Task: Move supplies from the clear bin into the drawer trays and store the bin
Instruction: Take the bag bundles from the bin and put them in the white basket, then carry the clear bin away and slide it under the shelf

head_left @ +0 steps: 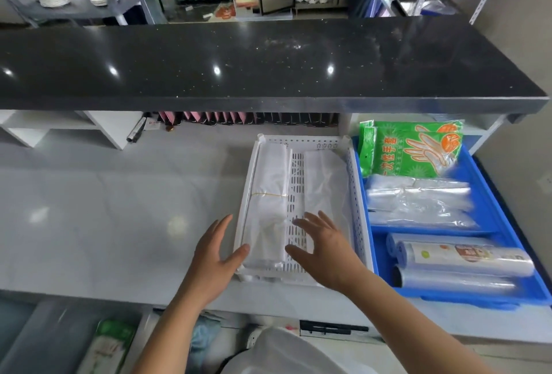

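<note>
Pale grey counter [119, 209] runs under a black stone ledge [268, 66], and on its right half we have two trays side by side: a white perforated tray [357, 194] and, touching its right wall, a blue tray [490, 182] that reaches the counter's right edge. We cannot find the clear bin for certain anywhere here; a pale rounded shape at the bottom edge, below the counter's front edge, may be it, but we cannot tell.

Our left hand [213, 260] has its fingers spread and straight, the thumb touching the near left corner of the white tray. Our right hand [321, 251] hovers open over the tray's near end, fingers relaxed and gripping nothing. Inside lie a banded stack of white bags [265, 194] along the left wall and a looser white stack [325, 182] on the right. The blue tray holds green glove packets [412, 149] at the far end, clear bag bundles [418, 203] in the middle and film rolls [463, 257] at the near end.

We judge the loading close to done, and the step in hand is squaring the bags in the white tray. Next we probably need to press the stacks flat below the rim, then turn to the bin.
</note>
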`<move>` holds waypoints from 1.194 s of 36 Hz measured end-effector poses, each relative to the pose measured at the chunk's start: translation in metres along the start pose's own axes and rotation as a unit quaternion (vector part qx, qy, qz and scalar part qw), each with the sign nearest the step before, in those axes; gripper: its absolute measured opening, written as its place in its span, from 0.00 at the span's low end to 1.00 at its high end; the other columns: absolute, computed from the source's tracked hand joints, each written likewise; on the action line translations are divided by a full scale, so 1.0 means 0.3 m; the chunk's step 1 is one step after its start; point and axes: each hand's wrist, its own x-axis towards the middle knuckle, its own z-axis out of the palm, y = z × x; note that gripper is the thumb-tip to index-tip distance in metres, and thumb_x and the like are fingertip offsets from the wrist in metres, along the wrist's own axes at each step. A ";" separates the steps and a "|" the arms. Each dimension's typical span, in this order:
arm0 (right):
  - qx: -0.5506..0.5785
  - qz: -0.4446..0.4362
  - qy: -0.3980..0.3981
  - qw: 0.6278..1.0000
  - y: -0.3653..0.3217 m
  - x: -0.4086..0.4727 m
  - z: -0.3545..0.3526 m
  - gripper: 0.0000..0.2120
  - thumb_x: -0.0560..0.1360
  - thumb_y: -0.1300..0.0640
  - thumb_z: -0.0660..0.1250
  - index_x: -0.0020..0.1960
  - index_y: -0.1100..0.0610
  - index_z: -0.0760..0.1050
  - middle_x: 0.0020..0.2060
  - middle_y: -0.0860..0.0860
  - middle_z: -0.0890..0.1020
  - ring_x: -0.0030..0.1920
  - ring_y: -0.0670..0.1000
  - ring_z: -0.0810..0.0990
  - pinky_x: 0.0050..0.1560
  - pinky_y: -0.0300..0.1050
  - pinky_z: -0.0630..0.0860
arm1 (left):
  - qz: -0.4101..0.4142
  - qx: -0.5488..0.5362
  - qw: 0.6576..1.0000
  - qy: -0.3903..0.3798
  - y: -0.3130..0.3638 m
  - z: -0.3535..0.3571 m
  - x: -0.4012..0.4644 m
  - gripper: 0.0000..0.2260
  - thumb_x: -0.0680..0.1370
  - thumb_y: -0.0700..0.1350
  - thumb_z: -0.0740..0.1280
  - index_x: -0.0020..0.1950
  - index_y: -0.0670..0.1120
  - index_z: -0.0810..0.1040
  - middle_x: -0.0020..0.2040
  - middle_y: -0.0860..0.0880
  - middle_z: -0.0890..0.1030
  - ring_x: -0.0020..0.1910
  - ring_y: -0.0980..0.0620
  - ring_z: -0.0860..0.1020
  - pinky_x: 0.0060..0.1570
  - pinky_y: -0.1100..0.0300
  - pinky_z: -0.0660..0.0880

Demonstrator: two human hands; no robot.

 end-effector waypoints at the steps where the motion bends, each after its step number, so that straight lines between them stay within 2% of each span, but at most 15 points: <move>1: 0.003 -0.007 0.002 1.000 -0.009 -0.009 0.000 0.29 0.77 0.40 0.63 0.76 0.48 0.64 0.78 0.50 0.61 0.80 0.55 0.50 0.78 0.55 0.50 | -0.002 -0.006 1.000 0.007 -0.003 0.002 -0.021 0.32 0.77 0.57 0.68 0.78 0.61 0.58 0.79 0.58 0.58 0.78 0.58 0.55 0.76 0.54 0.56; 6: 0.024 -0.069 -0.003 0.997 -0.100 -0.023 0.029 0.27 0.78 0.42 0.63 0.76 0.47 0.65 0.78 0.49 0.62 0.80 0.53 0.51 0.78 0.50 0.51 | -0.040 -0.052 0.996 0.068 -0.037 -0.025 -0.141 0.33 0.73 0.62 0.67 0.76 0.62 0.61 0.77 0.61 0.61 0.74 0.62 0.60 0.71 0.60 0.59; 9: 0.036 -0.120 -0.024 0.992 -0.178 -0.018 0.077 0.26 0.78 0.44 0.63 0.75 0.47 0.66 0.77 0.49 0.64 0.79 0.52 0.53 0.78 0.49 0.52 | -0.078 -0.072 0.990 0.097 -0.094 -0.065 -0.227 0.29 0.76 0.59 0.67 0.76 0.64 0.61 0.77 0.61 0.61 0.72 0.62 0.60 0.71 0.58 0.60; 12: 0.051 -0.167 -0.059 0.983 -0.263 -0.016 0.158 0.25 0.78 0.44 0.64 0.74 0.47 0.67 0.76 0.48 0.66 0.79 0.51 0.55 0.77 0.49 0.55 | -0.138 -0.094 0.977 0.131 -0.176 -0.108 -0.343 0.28 0.74 0.62 0.68 0.72 0.70 0.62 0.74 0.64 0.62 0.72 0.62 0.60 0.71 0.56 0.60; 14: 0.057 -0.198 -0.092 0.974 -0.319 -0.023 0.228 0.25 0.78 0.45 0.64 0.74 0.47 0.68 0.75 0.47 0.67 0.78 0.51 0.57 0.77 0.48 0.56 | -0.186 -0.105 0.962 0.169 -0.238 -0.129 -0.434 0.23 0.75 0.60 0.69 0.66 0.76 0.65 0.70 0.68 0.65 0.70 0.62 0.63 0.70 0.57 0.62; 16: 0.062 -0.229 -0.128 0.963 -0.380 -0.039 0.302 0.24 0.78 0.46 0.65 0.73 0.48 0.69 0.74 0.47 0.69 0.77 0.50 0.59 0.77 0.44 0.55 | -0.240 -0.129 0.938 0.215 -0.314 -0.148 -0.533 0.21 0.77 0.54 0.70 0.64 0.72 0.68 0.69 0.65 0.69 0.69 0.59 0.67 0.68 0.58 0.64; 18: 0.068 -0.251 -0.163 0.952 -0.430 -0.064 0.375 0.23 0.77 0.48 0.67 0.71 0.50 0.72 0.72 0.48 0.72 0.74 0.49 0.65 0.72 0.33 0.53 | -0.302 -0.137 0.912 0.241 -0.390 -0.160 -0.632 0.23 0.77 0.52 0.70 0.70 0.63 0.68 0.69 0.57 0.70 0.67 0.53 0.69 0.68 0.55 0.66; 20: 0.063 -0.261 -0.207 0.941 -0.480 -0.091 0.456 0.23 0.77 0.49 0.68 0.70 0.51 0.73 0.70 0.47 0.75 0.71 0.48 0.69 0.66 0.28 0.55 | -0.350 -0.159 0.886 0.261 -0.472 -0.176 -0.734 0.26 0.78 0.50 0.70 0.74 0.56 0.66 0.70 0.53 0.70 0.68 0.50 0.70 0.67 0.54 0.67; 23: 0.043 -0.263 -0.265 0.927 -0.538 -0.118 0.590 0.23 0.77 0.48 0.67 0.71 0.50 0.71 0.70 0.46 0.74 0.71 0.48 0.69 0.68 0.36 0.61 | -0.402 -0.215 0.838 0.300 -0.600 -0.196 -0.865 0.27 0.78 0.46 0.70 0.76 0.50 0.65 0.72 0.49 0.70 0.64 0.53 0.69 0.61 0.59 0.67; 26: -0.010 -0.256 -0.317 0.913 -0.582 -0.124 0.736 0.26 0.78 0.46 0.65 0.74 0.49 0.67 0.73 0.46 0.69 0.73 0.47 0.65 0.71 0.39 0.57 | -0.454 -0.260 0.786 0.331 -0.741 -0.208 -0.970 0.25 0.79 0.50 0.69 0.75 0.51 0.66 0.69 0.48 0.71 0.59 0.52 0.71 0.56 0.58 0.66; 30: -0.108 -0.241 -0.378 0.888 -0.633 -0.102 0.943 0.29 0.79 0.44 0.63 0.77 0.49 0.62 0.76 0.47 0.66 0.75 0.48 0.62 0.74 0.43 0.57 | -0.517 -0.316 0.714 0.351 -0.963 -0.221 -1.071 0.29 0.78 0.51 0.69 0.77 0.51 0.63 0.74 0.45 0.68 0.68 0.45 0.71 0.59 0.57 0.68; 32: -0.155 -0.227 -0.399 0.875 -0.656 -0.082 1.049 0.29 0.79 0.43 0.63 0.77 0.48 0.61 0.76 0.48 0.65 0.76 0.50 0.62 0.75 0.46 0.59 | -0.533 -0.340 0.690 0.354 -1.080 -0.235 -1.099 0.31 0.78 0.50 0.70 0.78 0.51 0.61 0.75 0.43 0.68 0.68 0.44 0.71 0.60 0.55 0.69; 37: -0.271 -0.202 -0.424 0.840 -0.706 -0.024 1.303 0.32 0.78 0.42 0.63 0.78 0.50 0.58 0.77 0.52 0.64 0.76 0.53 0.61 0.73 0.51 0.62 | -0.561 -0.370 0.643 0.366 -1.343 -0.301 -1.133 0.35 0.76 0.45 0.72 0.79 0.49 0.59 0.76 0.42 0.66 0.70 0.43 0.69 0.58 0.56 0.68; 40: -0.320 -0.194 -0.421 0.826 -0.735 0.026 1.424 0.33 0.78 0.43 0.63 0.79 0.51 0.57 0.77 0.54 0.63 0.77 0.55 0.61 0.73 0.53 0.63 | -0.569 -0.361 0.634 0.379 -1.493 -0.355 -1.131 0.34 0.76 0.42 0.72 0.79 0.46 0.60 0.76 0.41 0.65 0.71 0.42 0.68 0.63 0.54 0.68; 43: -0.334 -0.182 -0.402 0.833 -0.760 0.084 1.496 0.33 0.78 0.45 0.63 0.78 0.53 0.58 0.77 0.56 0.64 0.76 0.56 0.62 0.74 0.52 0.62 | -0.570 -0.349 0.635 0.387 -1.605 -0.407 -1.103 0.30 0.75 0.40 0.71 0.76 0.44 0.65 0.70 0.41 0.74 0.63 0.42 0.76 0.58 0.54 0.73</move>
